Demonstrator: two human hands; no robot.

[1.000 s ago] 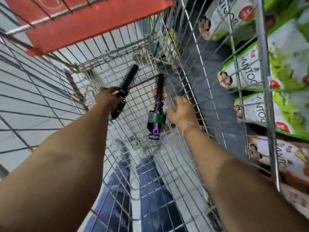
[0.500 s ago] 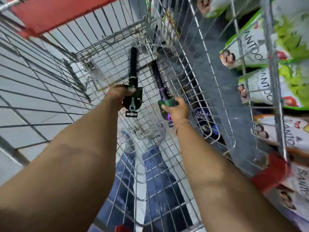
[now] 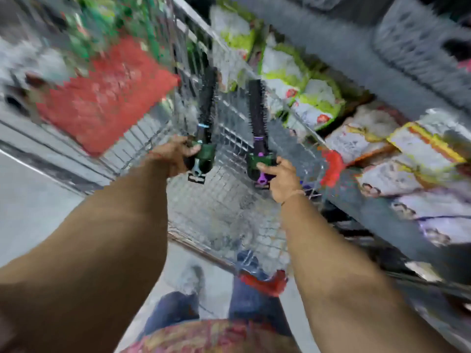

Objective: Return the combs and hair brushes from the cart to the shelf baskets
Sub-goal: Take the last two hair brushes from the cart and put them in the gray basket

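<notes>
Above cart (image 3: 229,200), both hands (image 3: 175,156) (image 3: 280,179) hold brushes (image 3: 206,110) (image 3: 257,115).

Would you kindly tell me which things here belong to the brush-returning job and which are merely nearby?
Job: blue-banded round brush in left hand; purple-banded round brush in right hand; wire cart.

Nearby: green-and-white packets on the shelf; red cart flap.

Wire cart (image 3: 254,205) is standing on grey floor (image 3: 33,205), w/ red flap (image 3: 102,98) at far end. Shelf (image 3: 382,220) to its right is carrying pkts (image 3: 316,98), lying side by side; labels too blurred to read.
</notes>
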